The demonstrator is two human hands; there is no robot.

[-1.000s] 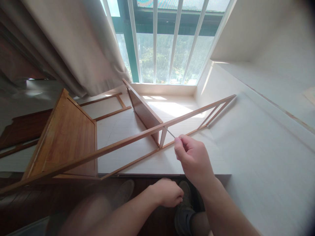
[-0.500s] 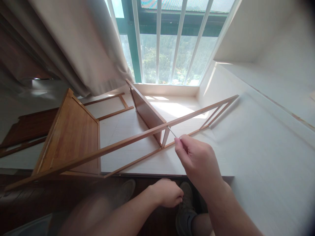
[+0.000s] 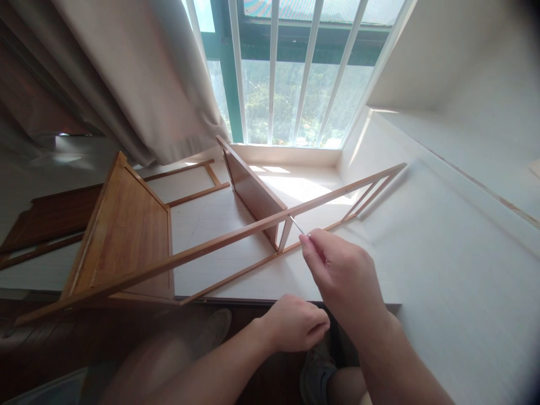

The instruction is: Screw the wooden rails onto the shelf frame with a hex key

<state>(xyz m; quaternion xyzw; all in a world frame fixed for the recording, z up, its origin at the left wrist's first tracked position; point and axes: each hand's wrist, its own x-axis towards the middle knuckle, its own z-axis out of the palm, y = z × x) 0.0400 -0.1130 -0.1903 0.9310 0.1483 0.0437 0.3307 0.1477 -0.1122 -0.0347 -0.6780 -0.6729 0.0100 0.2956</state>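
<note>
My right hand is closed around a thin, bare metal rod that looks like a hex key. The key's tip meets the long upper rail of a wooden ladder-like side frame, where a short crosspiece joins it. Behind that joint a brown wooden panel stands on edge against the frame. Lower down, my left hand hovers over the floor with its fingers curled shut, touching no wood; anything inside it is hidden. A larger wooden panel stands upright at the frame's left part.
Another wooden frame lies on the white ledge behind the panels. A beige curtain hangs at left, beside the barred window. A white wall rises at right. My shoe rests on the dark floor below the ledge.
My left hand has risen slightly and moved right, closer to my right wrist. My right hand keeps the key at the same joint, with only a slight shift.
</note>
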